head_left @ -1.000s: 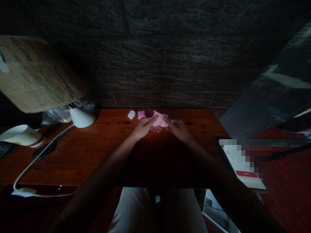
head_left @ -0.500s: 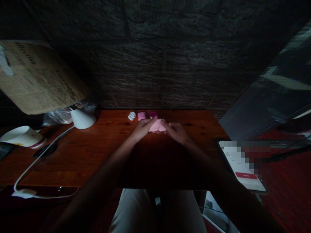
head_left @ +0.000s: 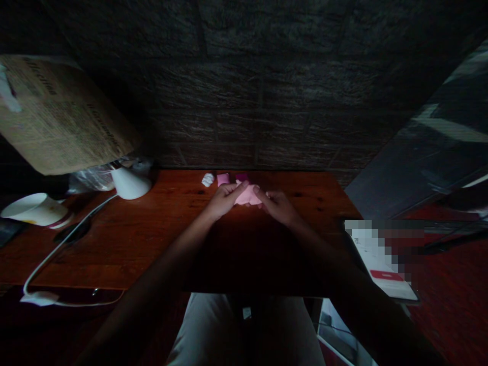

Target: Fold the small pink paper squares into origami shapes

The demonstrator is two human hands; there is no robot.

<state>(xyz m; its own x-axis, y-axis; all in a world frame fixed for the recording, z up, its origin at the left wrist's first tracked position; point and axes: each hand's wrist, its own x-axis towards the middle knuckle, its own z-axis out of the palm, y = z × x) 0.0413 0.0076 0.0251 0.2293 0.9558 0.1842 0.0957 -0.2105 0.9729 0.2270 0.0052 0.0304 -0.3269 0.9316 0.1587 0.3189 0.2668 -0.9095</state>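
Between my two hands is a soft, light pink piece (head_left: 248, 195), flattened and uneven; whether it is clay or cloth I cannot tell. My left hand (head_left: 225, 200) pinches its left side, thumb on top and fingers beneath. On the right side, my right hand (head_left: 277, 205) grips it the same way. Just behind them on the wooden table lie a crumpled white lump (head_left: 208, 179), a pink square piece (head_left: 223, 179) and a dark magenta piece (head_left: 241, 177), partly hidden by the held piece.
At the left stand a white lamp base (head_left: 131, 184) with a cable, a paper cup (head_left: 36, 210) and a printed paper bag (head_left: 64, 117). A lit tablet (head_left: 385, 264) sits by the table's right edge. A dark brick wall (head_left: 236, 91) rises behind the table (head_left: 114, 239).
My view has shifted very slightly. Both hands keep hold of the light pink piece, with almost no visible movement of the fingers.
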